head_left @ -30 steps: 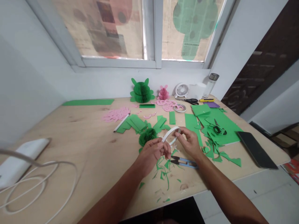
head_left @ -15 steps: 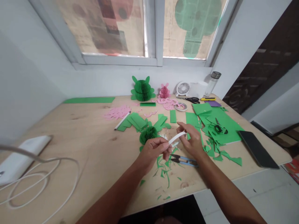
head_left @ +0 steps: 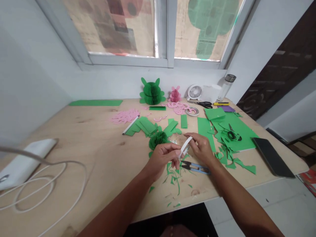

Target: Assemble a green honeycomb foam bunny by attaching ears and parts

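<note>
A curved white strip (head_left: 185,145) stretches between my two hands above the table's middle. Its lower end is pinched in my left hand (head_left: 165,157), and its upper end is in the fingers of my right hand (head_left: 200,145). Just behind my left hand sits a green folded-paper ball (head_left: 158,140), partly covered by the hand. Blue-handled snips (head_left: 196,167) lie below my right hand, among thin green paper scraps (head_left: 174,179).
Green sheets (head_left: 247,133) and a black phone (head_left: 273,157) lie at the right. Along the wall stand a green paper figure (head_left: 151,93), a pink one (head_left: 175,94), a fan (head_left: 195,92) and a bottle (head_left: 226,87). A white cable (head_left: 82,194) loops at the left.
The white strip has tilted more steeply, as my right hand has shifted slightly left and its fingers have closed in. The view has moved a little.
</note>
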The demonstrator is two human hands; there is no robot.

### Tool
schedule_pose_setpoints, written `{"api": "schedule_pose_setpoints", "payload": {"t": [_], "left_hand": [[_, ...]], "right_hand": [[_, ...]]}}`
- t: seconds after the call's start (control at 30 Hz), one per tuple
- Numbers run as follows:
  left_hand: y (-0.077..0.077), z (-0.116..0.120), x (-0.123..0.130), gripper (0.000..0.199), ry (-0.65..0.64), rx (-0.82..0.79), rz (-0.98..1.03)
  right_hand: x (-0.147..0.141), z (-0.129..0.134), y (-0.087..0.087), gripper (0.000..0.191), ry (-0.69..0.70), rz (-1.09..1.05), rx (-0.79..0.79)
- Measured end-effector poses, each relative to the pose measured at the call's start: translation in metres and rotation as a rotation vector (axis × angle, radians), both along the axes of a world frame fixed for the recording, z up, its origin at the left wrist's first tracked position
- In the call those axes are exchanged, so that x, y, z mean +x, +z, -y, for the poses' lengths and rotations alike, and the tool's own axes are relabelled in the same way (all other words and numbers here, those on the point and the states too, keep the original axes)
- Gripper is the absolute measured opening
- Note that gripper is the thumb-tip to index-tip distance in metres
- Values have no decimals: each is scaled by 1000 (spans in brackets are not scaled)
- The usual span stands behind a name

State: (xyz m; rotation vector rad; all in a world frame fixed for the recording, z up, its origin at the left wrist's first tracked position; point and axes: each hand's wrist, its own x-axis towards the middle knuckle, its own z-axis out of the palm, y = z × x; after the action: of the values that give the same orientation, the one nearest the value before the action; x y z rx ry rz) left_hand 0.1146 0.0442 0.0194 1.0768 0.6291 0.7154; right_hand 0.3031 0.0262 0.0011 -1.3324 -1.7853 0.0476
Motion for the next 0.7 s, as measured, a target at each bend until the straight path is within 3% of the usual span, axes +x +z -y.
{"api": "schedule_pose_setpoints", "payload": {"t": [0.17, 0.7], "left_hand": [[-1, -1, -1, 17, -44, -22, 8], [3, 0, 0, 13, 18, -27, 65]], "right_hand": [[-1, 0, -1, 25, -4, 15, -10], [-3, -1, 0, 26, -16, -3, -44]]}}
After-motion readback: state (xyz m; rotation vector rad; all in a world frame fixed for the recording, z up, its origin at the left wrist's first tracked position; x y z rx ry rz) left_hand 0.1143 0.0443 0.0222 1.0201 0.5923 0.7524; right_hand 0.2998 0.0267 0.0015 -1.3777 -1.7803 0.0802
